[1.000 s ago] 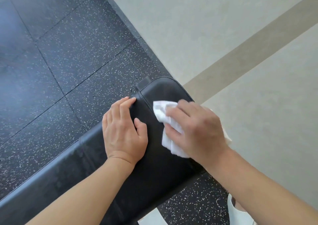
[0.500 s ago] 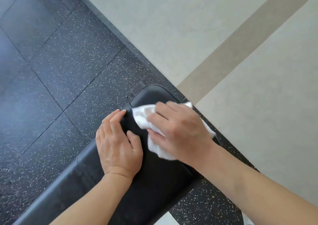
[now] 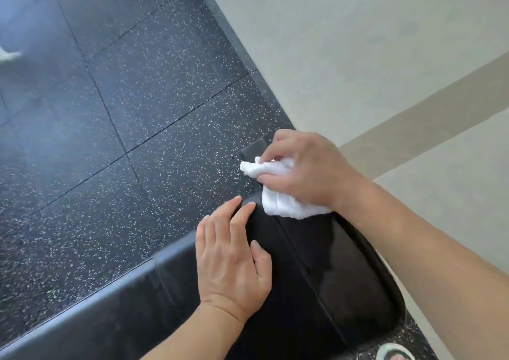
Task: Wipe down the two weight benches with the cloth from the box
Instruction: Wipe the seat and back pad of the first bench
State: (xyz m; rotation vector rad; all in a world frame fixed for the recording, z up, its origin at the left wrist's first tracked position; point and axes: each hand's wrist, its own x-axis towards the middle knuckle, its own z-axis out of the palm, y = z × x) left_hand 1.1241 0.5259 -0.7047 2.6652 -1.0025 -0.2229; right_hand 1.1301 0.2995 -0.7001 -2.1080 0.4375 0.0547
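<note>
The right hand point(image 3: 308, 171) is curled around a bunched white cloth point(image 3: 278, 194), fingers and thumb pinching its folds, and presses it down at the far end of a black padded weight bench point(image 3: 316, 271). One crumpled corner of the cloth pokes out past the fingertips toward the dark floor, and a broader fold hangs out below the heel of the hand, lying on the padding. The left hand point(image 3: 232, 260) lies flat and spread on the same surface, just beside the cloth but not touching it; its palm is down, the fingers point toward the bench's far end, and the thumb is angled out to the right. It holds nothing. Both bare forearms reach in from the lower edge of the view.

The surface runs diagonally from the lower left to the middle, with a stitched seam running lengthwise between the two hands and a glossy sheen on the padding. The bench stands on black rubber flooring point(image 3: 124, 111) flecked with white and divided into tiles. To the right lies a pale smooth floor point(image 3: 358, 43) crossed by a darker beige stripe point(image 3: 413, 117). The toe of a light shoe point(image 3: 395, 352) shows at the bottom edge.
</note>
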